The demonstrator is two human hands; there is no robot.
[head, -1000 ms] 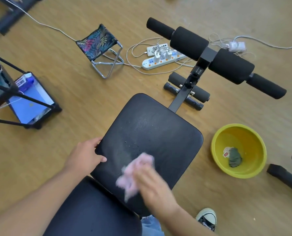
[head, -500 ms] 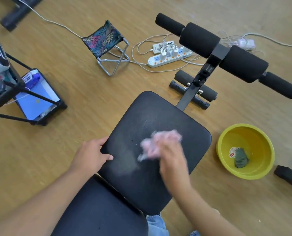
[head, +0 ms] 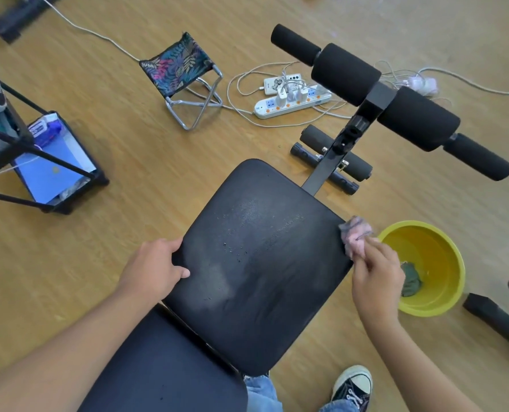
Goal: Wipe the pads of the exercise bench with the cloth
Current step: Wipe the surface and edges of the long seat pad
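Note:
The black seat pad (head: 256, 263) of the exercise bench fills the middle, with wet droplets and a hazy smear on it. A second black pad (head: 164, 370) lies nearer to me at the bottom. My left hand (head: 155, 267) grips the seat pad's left edge, thumb on top. My right hand (head: 376, 272) holds a crumpled pink cloth (head: 355, 234) against the pad's right edge. Black foam rollers (head: 393, 105) sit on the upright post beyond the seat.
A yellow basin (head: 443, 260) with a dark green rag (head: 410, 282) stands on the wooden floor right of the seat. Power strips (head: 291, 102) and cables lie beyond. A small folding stool (head: 181, 69) and a black rack (head: 48, 162) are at left. My sneaker (head: 352, 385) is below.
My right hand has swept the pink cloth from the near-middle of the seat pad across to its right edge. My left hand has stayed on the left edge.

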